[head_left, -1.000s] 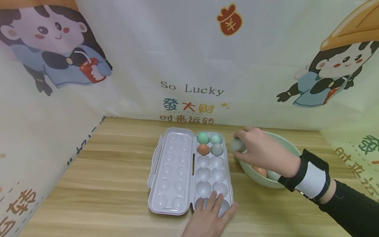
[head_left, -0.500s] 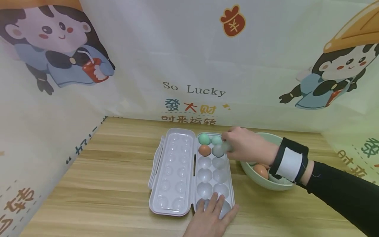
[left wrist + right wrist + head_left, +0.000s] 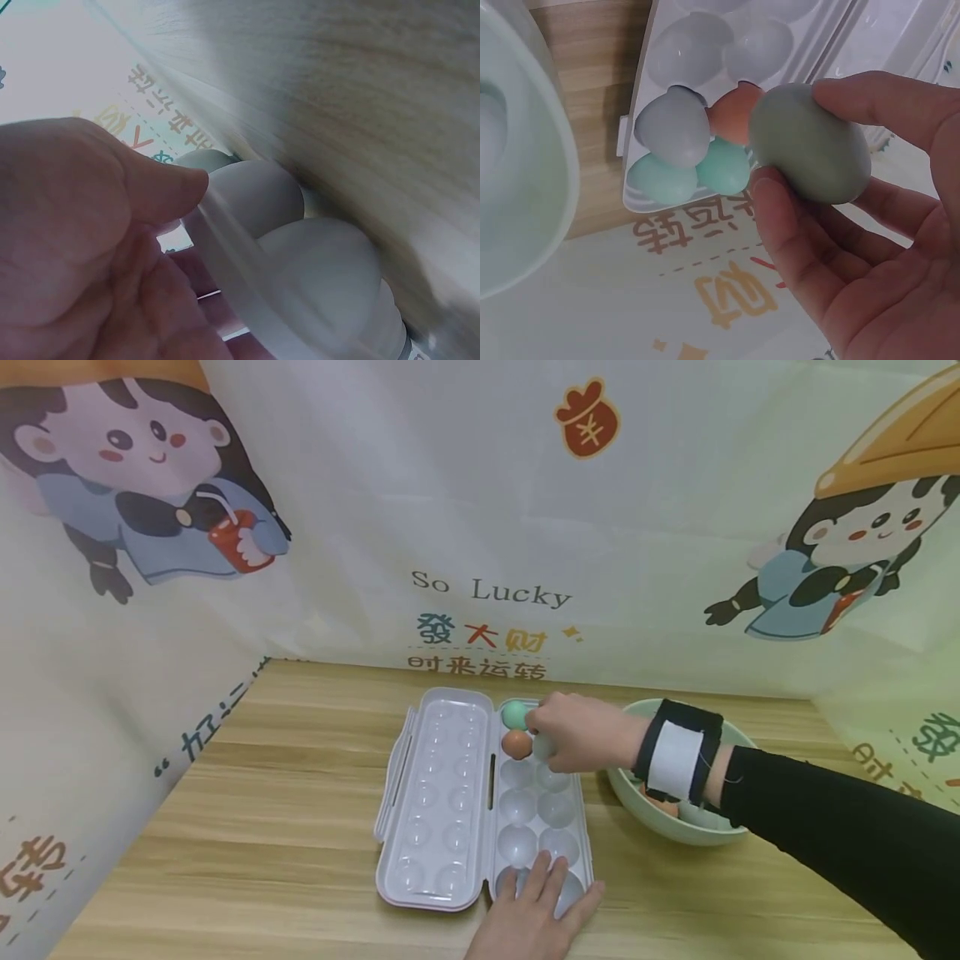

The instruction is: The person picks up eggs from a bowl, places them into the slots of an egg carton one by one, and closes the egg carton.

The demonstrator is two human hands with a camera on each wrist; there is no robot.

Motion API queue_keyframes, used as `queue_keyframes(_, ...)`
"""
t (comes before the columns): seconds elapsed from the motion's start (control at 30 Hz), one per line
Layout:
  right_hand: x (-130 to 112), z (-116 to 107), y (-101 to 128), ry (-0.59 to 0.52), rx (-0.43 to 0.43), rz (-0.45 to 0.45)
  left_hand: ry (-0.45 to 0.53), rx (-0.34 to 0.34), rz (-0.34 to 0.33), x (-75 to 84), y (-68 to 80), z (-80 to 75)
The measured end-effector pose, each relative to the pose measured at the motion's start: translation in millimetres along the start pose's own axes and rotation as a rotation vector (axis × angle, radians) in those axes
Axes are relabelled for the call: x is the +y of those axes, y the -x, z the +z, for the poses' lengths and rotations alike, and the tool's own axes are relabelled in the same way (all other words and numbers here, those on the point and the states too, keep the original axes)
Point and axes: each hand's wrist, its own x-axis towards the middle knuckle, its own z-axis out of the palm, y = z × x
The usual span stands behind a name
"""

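Note:
An egg tray [image 3: 498,793] with a see-through lid [image 3: 435,793] folded open lies on the table. My right hand [image 3: 585,731] holds a grey-green egg [image 3: 810,142] between thumb and fingers, above the tray's far cups. In the right wrist view, two mint eggs [image 3: 664,178], a grey egg [image 3: 673,127] and an orange egg [image 3: 735,112] sit in cups; the held egg partly covers the orange one. At the near end, my left hand [image 3: 525,910] rests on the tray with fingers spread over the cups. Its thumb [image 3: 176,187] touches the tray's rim in the left wrist view.
A pale green bowl [image 3: 675,827] stands just right of the tray, holding orange and pale eggs, partly hidden by the right forearm. Printed cloth [image 3: 480,518] walls the table at the back and both sides. Wooden tabletop [image 3: 285,827] extends left of the lid.
My right hand has carried the grey-green egg leftward from beside the bowl to over the tray's far cups. The left hand stays on the tray's near end.

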Motion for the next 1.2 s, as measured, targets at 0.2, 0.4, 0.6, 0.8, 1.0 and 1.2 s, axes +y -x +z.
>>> queue_keyframes(0.2,-7.7,4.3,-13.0,0.032,-0.079,-0.020,-0.003,-0.004,-0.001,0.4,-0.2,1.7)
queue_keyframes(0.4,-9.9,16.3,-20.2,0.033,-0.122,-0.049,0.087,-0.089,-0.011,1.6,-1.5,2.3)
queue_keyframes(0.6,-12.5,25.9,-24.6,0.040,-0.144,-0.054,0.103,-0.084,-0.004,-0.1,-2.0,3.4)
queue_keyframes(0.8,-14.5,36.1,-29.2,0.074,-0.158,-0.040,0.111,-0.061,0.001,-1.3,-2.0,4.2)
queue_keyframes(1.0,-15.4,40.3,-31.9,0.102,-0.146,-0.060,0.031,0.005,-0.005,-0.6,0.1,4.4)
queue_keyframes(1.2,-15.4,42.7,-33.9,0.111,-0.151,-0.059,0.063,-0.024,0.002,-1.5,0.5,2.7)
